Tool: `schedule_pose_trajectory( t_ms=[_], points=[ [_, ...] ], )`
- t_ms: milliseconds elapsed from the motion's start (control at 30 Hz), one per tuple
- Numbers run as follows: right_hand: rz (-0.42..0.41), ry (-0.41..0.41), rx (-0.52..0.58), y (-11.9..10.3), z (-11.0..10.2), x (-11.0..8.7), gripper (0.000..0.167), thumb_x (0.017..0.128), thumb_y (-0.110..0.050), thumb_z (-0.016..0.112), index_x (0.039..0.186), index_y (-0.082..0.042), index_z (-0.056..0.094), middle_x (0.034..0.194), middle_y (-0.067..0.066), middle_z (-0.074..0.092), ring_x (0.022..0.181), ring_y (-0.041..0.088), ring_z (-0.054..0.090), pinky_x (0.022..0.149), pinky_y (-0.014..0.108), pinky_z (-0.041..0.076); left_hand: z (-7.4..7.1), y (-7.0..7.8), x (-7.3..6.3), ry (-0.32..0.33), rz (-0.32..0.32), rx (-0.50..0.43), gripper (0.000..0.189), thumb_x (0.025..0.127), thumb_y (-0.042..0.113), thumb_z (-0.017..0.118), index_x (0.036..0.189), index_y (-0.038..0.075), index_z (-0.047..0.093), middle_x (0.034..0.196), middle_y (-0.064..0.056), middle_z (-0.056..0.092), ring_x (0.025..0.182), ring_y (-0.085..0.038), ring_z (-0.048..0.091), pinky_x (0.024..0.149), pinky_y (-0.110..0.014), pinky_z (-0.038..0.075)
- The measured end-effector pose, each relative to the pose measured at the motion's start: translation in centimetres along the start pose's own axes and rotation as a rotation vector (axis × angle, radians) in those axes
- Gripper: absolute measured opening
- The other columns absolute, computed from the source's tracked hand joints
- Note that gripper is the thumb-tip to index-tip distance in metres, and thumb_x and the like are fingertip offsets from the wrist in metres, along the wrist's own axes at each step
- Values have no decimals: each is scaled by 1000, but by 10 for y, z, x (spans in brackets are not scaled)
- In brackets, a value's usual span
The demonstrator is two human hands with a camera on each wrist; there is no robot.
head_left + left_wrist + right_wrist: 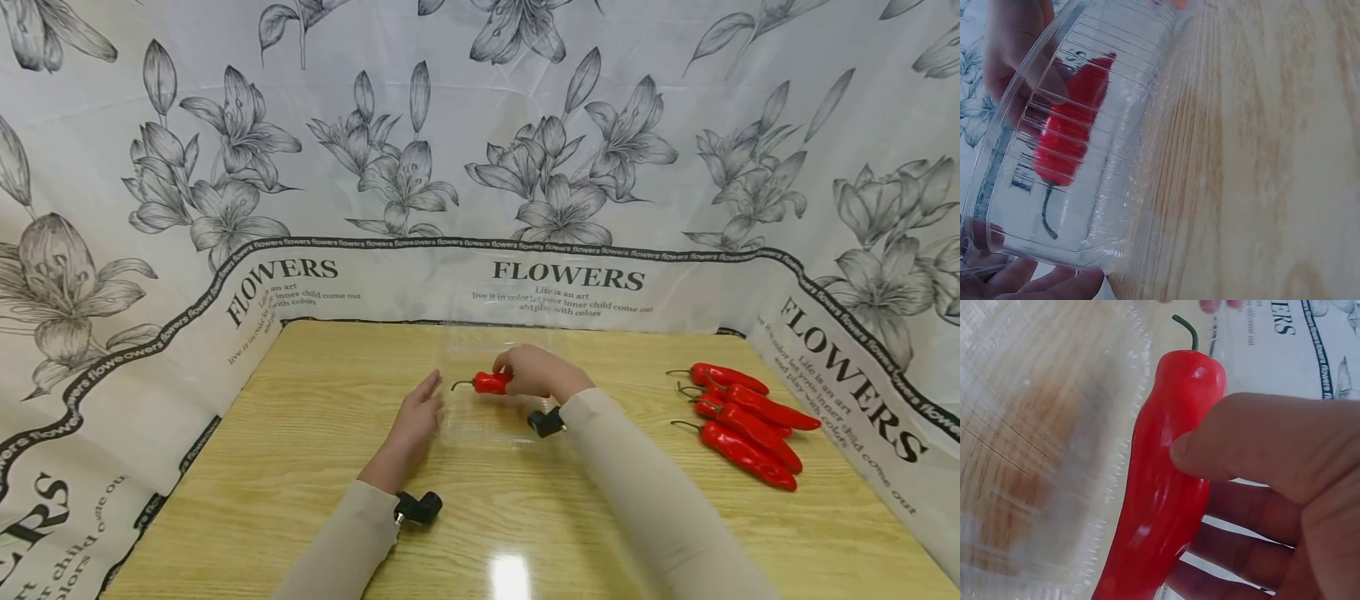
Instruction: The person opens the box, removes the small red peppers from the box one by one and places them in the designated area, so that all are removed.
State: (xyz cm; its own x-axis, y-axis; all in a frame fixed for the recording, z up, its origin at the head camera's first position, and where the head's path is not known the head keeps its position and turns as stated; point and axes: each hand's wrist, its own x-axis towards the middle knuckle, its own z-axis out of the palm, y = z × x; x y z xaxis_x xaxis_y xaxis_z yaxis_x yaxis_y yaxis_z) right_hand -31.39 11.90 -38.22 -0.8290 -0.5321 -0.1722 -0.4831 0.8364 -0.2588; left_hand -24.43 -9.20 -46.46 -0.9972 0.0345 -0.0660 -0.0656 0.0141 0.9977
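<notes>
My right hand (536, 372) pinches a glossy red chili pepper (491, 383) with a green stem. In the right wrist view the thumb presses one side of the pepper (1163, 456), with the other fingers behind it. The stem points left, toward my left hand (412, 421). A clear plastic box (487, 433) sits on the table under the pepper. Through its ribbed wall the pepper (1069, 128) shows in the left wrist view; whether it touches the bottom I cannot tell. My left hand (1047, 284) holds the box's left side, one digit at the rim, fingers along the outside.
Several red chili peppers (750, 421) lie in a loose pile at the right of the wooden table (315, 392). A white cloth (420, 283) printed with flowers and lettering hangs around the back and sides. Black cameras sit on both wrists.
</notes>
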Motion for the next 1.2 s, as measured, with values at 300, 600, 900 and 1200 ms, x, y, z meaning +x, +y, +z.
schedule_pose_trajectory(
  t_ms=[300,600,900,1200],
  points=[
    [-46,63,-10,-4,-15,-19,39,81,-9,68,120,-13,67,107,3,70,91,18,59,87,37,48,1,0,0,9,2,-5,56,100,6,39,154,12,26,160,-6,26,149,-29,14,119,-48,16],
    [-88,123,11,-3,-24,-40,41,83,-10,66,124,-9,64,109,5,70,90,16,62,85,36,51,1,1,-1,11,-4,-2,55,101,6,38,154,12,26,160,-7,25,149,-30,13,119,-49,15],
    [-116,192,-17,0,-31,-59,38,83,-10,66,121,-10,65,103,4,70,84,15,58,81,35,50,1,-2,1,-10,1,-27,55,102,6,37,155,11,24,161,-8,22,149,-31,11,118,-50,18],
    [-102,224,-1,11,-36,-83,38,82,-8,65,120,-8,65,103,6,70,84,17,59,80,37,50,0,-3,1,-24,-3,-39,55,102,7,36,155,11,22,162,-7,20,150,-30,9,117,-52,19]
  ],
)
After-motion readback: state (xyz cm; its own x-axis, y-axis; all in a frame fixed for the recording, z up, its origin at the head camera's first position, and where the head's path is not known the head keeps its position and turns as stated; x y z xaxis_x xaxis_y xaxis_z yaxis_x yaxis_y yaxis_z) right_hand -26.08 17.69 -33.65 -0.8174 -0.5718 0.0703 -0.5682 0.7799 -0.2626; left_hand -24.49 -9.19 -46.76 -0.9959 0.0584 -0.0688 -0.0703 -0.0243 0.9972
